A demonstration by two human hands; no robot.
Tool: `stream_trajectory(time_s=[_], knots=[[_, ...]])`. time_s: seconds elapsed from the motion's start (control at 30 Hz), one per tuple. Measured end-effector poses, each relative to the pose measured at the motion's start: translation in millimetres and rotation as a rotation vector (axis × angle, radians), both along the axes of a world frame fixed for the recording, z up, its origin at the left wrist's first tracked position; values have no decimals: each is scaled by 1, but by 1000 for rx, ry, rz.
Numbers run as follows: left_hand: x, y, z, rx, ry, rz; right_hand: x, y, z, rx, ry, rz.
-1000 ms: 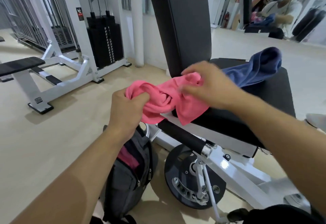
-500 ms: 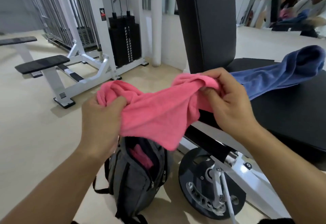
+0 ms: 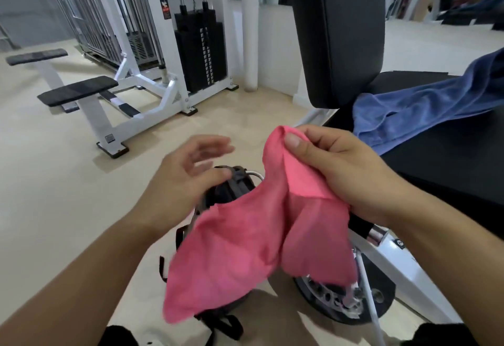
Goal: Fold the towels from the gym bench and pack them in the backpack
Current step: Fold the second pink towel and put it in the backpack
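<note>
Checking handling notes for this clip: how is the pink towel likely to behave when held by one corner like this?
Probably floppy: the pink towel hangs in loose folds below the right hand, which pinches its top edge. Likely light, since that pinch alone carries it while the left hand is off it. It should drape rather than hold shape, as it sags over the backpack.

Bright, even light; left hand (image 3: 188, 174) motion-blurred; edges warped.

No legible text in view. Small dark sticker with red-white mark (image 3: 164, 8) on white machine upright, far beyond left hand (image 3: 188, 175): unreadable. Grey plate (image 3: 109, 138) on white bench foot: blurred. Round mark (image 3: 400, 243) on frame under right hand (image 3: 338, 165): indistinct.
</note>
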State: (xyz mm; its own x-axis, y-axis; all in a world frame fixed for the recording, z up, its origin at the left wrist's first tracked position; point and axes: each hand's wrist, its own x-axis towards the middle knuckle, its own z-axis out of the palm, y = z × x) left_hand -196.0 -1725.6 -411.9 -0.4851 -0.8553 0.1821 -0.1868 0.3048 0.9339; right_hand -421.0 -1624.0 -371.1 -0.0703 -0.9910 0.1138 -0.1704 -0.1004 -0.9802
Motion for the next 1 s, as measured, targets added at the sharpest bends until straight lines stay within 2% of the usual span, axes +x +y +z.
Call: stream_trajectory(time_s=[0.1, 0.23, 0.3, 0.37, 0.43, 0.5, 0.53, 0.6, 0.7, 0.8, 0.87, 0.93, 1.0], knots=[[-14, 22, 3, 79, -13, -238, 10, -1, -5, 72, -6, -6], [-26, 33, 1, 165, 63, -259, 15, -3, -8, 76, -18, -45], [-29, 33, 1, 146, 94, -209, 13, -2, -7, 39, 119, -62], [-29, 30, 1, 109, 109, -128, 11, 3, -3, 19, 267, 10], [-27, 27, 1, 108, 102, -48, 11, 7, -2, 29, 511, 102], [-26, 25, 0, 112, 61, -5, 12, 6, -8, -25, 789, 80], [-25, 25, 0, 123, 38, -7, 11, 4, -11, -56, 837, 48], [-22, 25, 2, 195, 7, -77, 6, 0, -13, -67, 736, 15], [-12, 22, 7, 328, -151, -271, -3, -4, -7, -90, 411, -81], [0, 15, 1, 349, -463, -382, -11, -4, 4, -115, -67, -262], [3, 12, -3, 377, -583, -409, -18, -4, 12, -144, -325, -383], [6, 9, -3, 422, -643, -401, -27, -4, 18, -193, -491, -542], [11, 4, 0, 463, -673, -368, -35, -5, 21, -220, -542, -695]])
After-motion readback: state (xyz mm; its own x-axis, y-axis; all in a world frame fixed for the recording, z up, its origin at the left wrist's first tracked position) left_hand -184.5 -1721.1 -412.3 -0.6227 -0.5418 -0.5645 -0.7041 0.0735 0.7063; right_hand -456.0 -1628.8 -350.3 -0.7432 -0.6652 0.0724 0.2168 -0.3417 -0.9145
